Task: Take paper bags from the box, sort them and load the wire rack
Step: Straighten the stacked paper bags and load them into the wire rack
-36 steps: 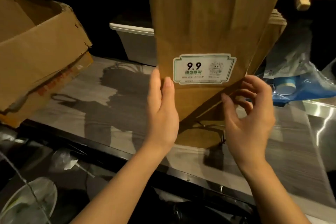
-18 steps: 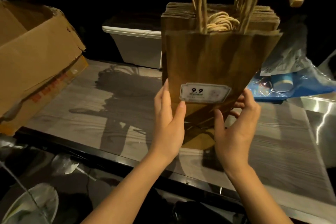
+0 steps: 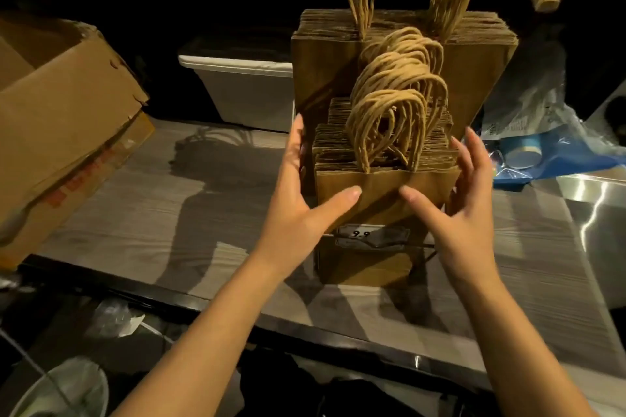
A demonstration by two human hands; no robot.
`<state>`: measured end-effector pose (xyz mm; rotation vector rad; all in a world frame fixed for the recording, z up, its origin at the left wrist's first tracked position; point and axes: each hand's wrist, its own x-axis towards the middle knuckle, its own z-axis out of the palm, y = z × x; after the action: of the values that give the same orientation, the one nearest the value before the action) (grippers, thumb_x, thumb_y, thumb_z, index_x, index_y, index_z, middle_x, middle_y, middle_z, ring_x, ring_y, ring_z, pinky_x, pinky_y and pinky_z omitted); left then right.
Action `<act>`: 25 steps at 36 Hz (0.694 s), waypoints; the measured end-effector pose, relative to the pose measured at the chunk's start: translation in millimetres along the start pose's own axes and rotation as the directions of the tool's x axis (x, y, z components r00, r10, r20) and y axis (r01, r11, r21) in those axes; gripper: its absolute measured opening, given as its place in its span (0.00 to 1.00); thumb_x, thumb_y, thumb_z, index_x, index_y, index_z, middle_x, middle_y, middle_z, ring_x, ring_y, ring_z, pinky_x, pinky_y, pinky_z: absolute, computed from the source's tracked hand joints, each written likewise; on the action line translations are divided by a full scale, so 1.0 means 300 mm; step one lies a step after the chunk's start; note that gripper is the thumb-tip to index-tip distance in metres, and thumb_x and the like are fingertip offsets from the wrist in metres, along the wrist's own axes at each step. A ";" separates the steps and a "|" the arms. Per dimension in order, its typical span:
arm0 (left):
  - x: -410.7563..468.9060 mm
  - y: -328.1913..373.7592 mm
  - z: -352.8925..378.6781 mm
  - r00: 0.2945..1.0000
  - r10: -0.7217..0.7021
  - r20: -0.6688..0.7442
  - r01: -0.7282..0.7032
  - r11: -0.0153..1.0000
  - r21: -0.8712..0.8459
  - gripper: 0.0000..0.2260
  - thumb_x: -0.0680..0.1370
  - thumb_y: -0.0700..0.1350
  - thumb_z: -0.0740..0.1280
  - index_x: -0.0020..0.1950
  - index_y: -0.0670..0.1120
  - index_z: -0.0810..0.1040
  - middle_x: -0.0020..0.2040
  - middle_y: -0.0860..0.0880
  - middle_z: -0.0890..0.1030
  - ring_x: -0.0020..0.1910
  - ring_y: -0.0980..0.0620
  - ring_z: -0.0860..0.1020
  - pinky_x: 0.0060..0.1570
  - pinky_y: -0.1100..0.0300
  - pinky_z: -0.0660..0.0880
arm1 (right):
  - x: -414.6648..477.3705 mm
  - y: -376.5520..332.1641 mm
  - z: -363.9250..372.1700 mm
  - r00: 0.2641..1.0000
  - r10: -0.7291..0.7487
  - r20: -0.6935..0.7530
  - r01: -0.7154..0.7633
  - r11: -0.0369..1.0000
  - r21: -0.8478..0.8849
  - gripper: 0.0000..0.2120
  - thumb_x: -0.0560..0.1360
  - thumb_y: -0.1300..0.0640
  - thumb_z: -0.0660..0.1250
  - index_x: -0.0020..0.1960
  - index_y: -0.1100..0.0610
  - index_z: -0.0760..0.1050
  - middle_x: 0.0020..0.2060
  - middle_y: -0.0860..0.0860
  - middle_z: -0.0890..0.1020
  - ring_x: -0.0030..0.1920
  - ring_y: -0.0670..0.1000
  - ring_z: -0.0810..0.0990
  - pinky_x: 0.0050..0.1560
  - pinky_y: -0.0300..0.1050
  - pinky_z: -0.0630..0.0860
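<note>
Both of your hands bracket the front stack of small kraft paper bags (image 3: 382, 186), which stands upright in the wire rack (image 3: 425, 249) on the wood-grain counter (image 3: 169, 213). Their twisted paper handles (image 3: 393, 112) arch up in a bundle. Your left hand (image 3: 298, 210) lies flat along the stack's left side with the fingers straight and the thumb laid across the front face. Your right hand (image 3: 457, 213) mirrors it with the fingers spread and straight beside the right edge and the thumb reaching toward the front; whether those fingers actually touch the paper cannot be told. A row of taller bags (image 3: 325, 78) stands directly behind the small ones, touching them, and a 9.9 price label (image 3: 369, 234) shows low on the rack front, partly hidden by your left wrist. This looks like the loading step, with the small size being squared up in the front slot. Next, press the sides in evenly so the edges line up and the stack sits fully down behind the wire, minding the loose handles. Then turn left to the torn cardboard box (image 3: 67, 132) for more bags. A white plastic bin (image 3: 247, 85) sits at the back, and a blue plastic bag (image 3: 548, 152) lies to the right.
</note>
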<state>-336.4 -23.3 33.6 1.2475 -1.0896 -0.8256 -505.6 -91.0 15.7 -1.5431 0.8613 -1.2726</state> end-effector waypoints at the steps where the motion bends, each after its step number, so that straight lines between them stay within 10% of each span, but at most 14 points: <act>1: 0.015 0.005 0.006 0.999 -0.003 0.033 0.004 1.000 -0.022 0.45 0.65 0.50 0.73 0.76 0.58 0.50 0.73 0.54 0.64 0.70 0.57 0.67 0.67 0.54 0.69 | 0.023 -0.002 -0.003 0.999 0.026 0.045 -0.028 0.998 0.054 0.45 0.60 0.44 0.75 0.72 0.43 0.56 0.68 0.43 0.68 0.68 0.45 0.70 0.67 0.53 0.70; 7: 0.059 -0.045 0.056 0.993 -0.097 0.064 0.104 0.986 -0.131 0.46 0.66 0.37 0.73 0.74 0.62 0.51 0.71 0.49 0.69 0.65 0.55 0.73 0.55 0.64 0.75 | 0.073 0.021 0.001 0.972 0.133 0.194 -0.157 0.980 0.118 0.49 0.56 0.45 0.79 0.69 0.36 0.56 0.68 0.48 0.71 0.66 0.47 0.72 0.67 0.56 0.70; 12: 0.064 -0.064 0.040 0.986 -0.140 0.086 0.152 0.976 -0.155 0.44 0.65 0.38 0.73 0.76 0.54 0.56 0.67 0.45 0.74 0.60 0.53 0.77 0.52 0.63 0.76 | 0.062 0.015 0.016 0.960 0.178 0.215 -0.201 0.975 0.092 0.53 0.58 0.47 0.76 0.76 0.51 0.53 0.66 0.49 0.74 0.62 0.44 0.76 0.64 0.49 0.73; 20: 0.040 -0.028 0.002 0.986 -0.024 0.166 0.046 0.991 -0.129 0.48 0.67 0.38 0.73 0.78 0.50 0.47 0.71 0.43 0.68 0.65 0.52 0.73 0.60 0.57 0.75 | 0.041 -0.042 -0.019 0.958 0.076 0.277 -0.087 0.996 0.030 0.50 0.63 0.51 0.74 0.77 0.49 0.49 0.68 0.46 0.71 0.66 0.43 0.72 0.67 0.44 0.70; 25: 0.070 -0.025 -0.013 0.980 0.002 0.199 0.012 0.997 -0.071 0.53 0.67 0.33 0.74 0.76 0.56 0.41 0.66 0.69 0.62 0.65 0.68 0.69 0.58 0.65 0.73 | 0.069 -0.026 -0.026 0.964 0.050 0.261 -0.051 0.999 -0.003 0.53 0.60 0.51 0.75 0.75 0.46 0.44 0.68 0.36 0.63 0.66 0.33 0.67 0.62 0.28 0.67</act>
<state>-325.9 -42.9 30.2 1.1250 -1.2056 -1.0018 -508.8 -109.3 30.1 -1.6320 0.7226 -1.0053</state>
